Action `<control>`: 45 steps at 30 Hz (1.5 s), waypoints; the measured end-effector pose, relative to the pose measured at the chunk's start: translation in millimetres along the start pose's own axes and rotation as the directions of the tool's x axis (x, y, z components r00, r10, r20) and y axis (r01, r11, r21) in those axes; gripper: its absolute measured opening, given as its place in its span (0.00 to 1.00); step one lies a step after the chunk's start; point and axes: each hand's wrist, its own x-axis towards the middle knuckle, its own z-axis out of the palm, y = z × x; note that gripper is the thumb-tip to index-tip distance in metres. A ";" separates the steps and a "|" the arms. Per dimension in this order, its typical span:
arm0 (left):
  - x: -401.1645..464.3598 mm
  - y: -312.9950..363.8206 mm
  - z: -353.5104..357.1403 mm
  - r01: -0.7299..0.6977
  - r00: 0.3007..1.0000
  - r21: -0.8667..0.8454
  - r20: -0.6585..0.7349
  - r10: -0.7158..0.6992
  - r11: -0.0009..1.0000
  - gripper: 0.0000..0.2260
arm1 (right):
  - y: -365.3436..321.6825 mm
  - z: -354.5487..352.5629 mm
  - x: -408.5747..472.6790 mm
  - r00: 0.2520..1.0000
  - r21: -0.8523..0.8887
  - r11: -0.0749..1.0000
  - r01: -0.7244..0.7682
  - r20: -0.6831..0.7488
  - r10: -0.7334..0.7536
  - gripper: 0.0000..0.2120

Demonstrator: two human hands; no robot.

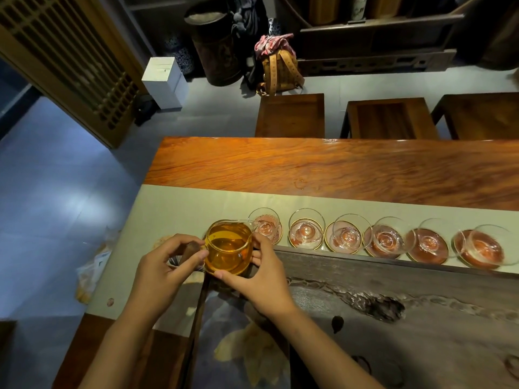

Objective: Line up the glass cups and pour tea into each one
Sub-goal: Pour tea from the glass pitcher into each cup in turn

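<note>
Spout (254, 223) is what we watch: it juts from the glass pitcher (228, 248) toward the nearest cup (265, 224) and sits at that cup's rim. The six cups run in a row rightward along the pale runner (174, 209), each on a gold-rimmed coaster (306, 242), all seemingly empty; no tea shows in any. The pitcher holds amber tea, roughly two-thirds full. Our left hand (165, 265) pinches the handle, while our right hand (266, 273) cradles the body with thumb and fingers spread. The right hand lies nearer the row. We judge a slight forward tilt would begin the first pour.
</note>
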 end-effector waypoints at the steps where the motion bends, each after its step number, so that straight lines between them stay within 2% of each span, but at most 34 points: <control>1: 0.6 -0.1 0.2 -0.003 1.000 0.006 0.001 0.003 1.000 0.10 | -0.3 0.2 -0.1 1.000 0.001 1.000 -0.002 0.001 0.002 0.52; 34: 4.5 4.3 -0.3 -0.048 0.999 0.044 0.004 0.047 0.998 0.08 | -2.4 -2.8 -0.9 1.000 -0.001 1.000 -0.006 -0.003 0.006 0.52; 45: 4.9 5.4 -0.2 -0.058 0.998 0.052 0.005 0.058 0.997 0.08 | -2.8 -4.2 -0.2 1.000 -0.015 1.000 -0.023 0.004 0.023 0.56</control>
